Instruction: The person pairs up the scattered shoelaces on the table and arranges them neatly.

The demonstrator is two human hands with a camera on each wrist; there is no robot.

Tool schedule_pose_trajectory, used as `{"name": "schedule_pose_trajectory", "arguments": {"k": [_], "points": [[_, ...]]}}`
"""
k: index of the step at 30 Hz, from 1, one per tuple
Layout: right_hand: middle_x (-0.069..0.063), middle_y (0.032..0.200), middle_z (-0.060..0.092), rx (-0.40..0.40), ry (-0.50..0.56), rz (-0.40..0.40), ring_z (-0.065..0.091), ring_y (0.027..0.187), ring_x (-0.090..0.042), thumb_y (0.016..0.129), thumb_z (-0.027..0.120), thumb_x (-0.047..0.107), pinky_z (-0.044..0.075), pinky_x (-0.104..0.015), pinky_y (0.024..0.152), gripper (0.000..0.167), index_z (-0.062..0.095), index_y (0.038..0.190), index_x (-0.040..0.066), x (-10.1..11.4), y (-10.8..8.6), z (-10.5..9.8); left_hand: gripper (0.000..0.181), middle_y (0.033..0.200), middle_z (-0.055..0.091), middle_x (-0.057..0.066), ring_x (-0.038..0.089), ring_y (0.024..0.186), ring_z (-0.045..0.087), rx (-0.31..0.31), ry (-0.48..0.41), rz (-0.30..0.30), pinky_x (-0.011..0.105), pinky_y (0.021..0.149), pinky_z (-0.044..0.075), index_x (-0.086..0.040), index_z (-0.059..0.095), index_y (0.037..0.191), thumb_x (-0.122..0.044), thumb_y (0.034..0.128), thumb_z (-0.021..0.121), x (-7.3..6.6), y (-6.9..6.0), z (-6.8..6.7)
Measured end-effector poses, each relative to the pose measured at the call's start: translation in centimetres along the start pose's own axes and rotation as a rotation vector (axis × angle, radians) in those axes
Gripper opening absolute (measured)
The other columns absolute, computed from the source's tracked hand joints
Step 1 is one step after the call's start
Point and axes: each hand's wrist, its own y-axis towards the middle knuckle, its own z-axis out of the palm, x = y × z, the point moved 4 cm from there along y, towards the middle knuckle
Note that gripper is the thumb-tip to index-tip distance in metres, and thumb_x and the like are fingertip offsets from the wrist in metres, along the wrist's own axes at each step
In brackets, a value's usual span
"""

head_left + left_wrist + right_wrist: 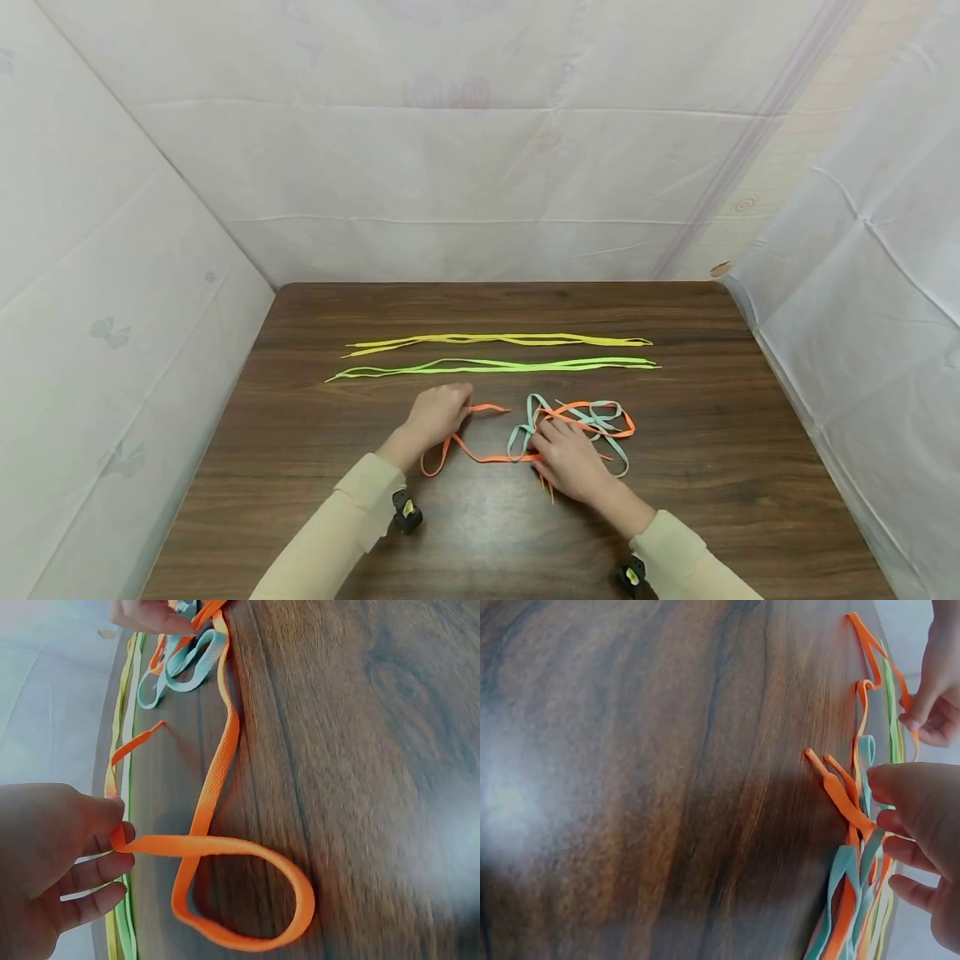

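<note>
In the head view my left hand (441, 412) pinches an orange shoelace (491, 458) between thumb and fingers, near one end. That end sticks out past the fingertips, and below the hand the lace makes a loop, clearest in the left wrist view. My right hand (570, 458) rests over a tangle of the orange lace and a pale teal shoelace (618, 462). In the right wrist view its thumb and fingers are spread a little apart at the laces, with orange tips (832, 780) poking out beside them. Part of the tangle is hidden under this hand.
Behind the hands, a yellow shoelace (480, 337) and a neon green shoelace (487, 367) lie folded lengthwise, side by side. The dark wooden table (300, 500) is bordered by white sheeting (450, 167) at the back and both sides.
</note>
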Motion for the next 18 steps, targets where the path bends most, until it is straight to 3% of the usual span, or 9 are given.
{"name": "schedule_pose_trajectory", "arguments": {"k": [7,13,18], "points": [[0.002,0.09,0.054,0.012,-0.029,0.014,0.05,0.082,-0.017,0.079,0.071,0.03,0.044,-0.035,0.073,0.019,0.061,0.09,0.019,0.1,0.2,0.5,0.021,0.065,0.048,-0.008,0.007,0.054,0.042,-0.028,-0.001,-0.024,0.023,0.047,0.035,-0.017,0.05,0.073,-0.016,0.0829,0.068,1.0,-1.1,-1.2],[0.003,0.084,0.051,-0.012,-0.022,0.032,0.049,0.077,-0.017,0.079,0.071,0.025,0.043,-0.034,0.068,0.015,0.057,0.08,0.019,0.0,0.4,0.8,0.016,0.067,0.052,-0.008,0.007,0.056,0.043,-0.028,-0.028,-0.07,0.024,0.049,0.037,-0.017,0.053,0.075,-0.011,0.083,0.066,2.0,-2.0,-1.9],[0.002,0.082,0.051,0.016,-0.027,0.041,0.048,0.075,-0.017,0.082,0.067,0.023,0.041,-0.033,0.066,0.014,0.056,0.077,0.018,0.1,0.6,0.7,0.016,0.068,0.055,-0.006,0.007,0.055,0.044,-0.052,-0.032,-0.088,0.026,0.049,0.038,-0.016,0.054,0.076,-0.012,0.0815,0.068,2.8,-3.0,-2.4]]}}
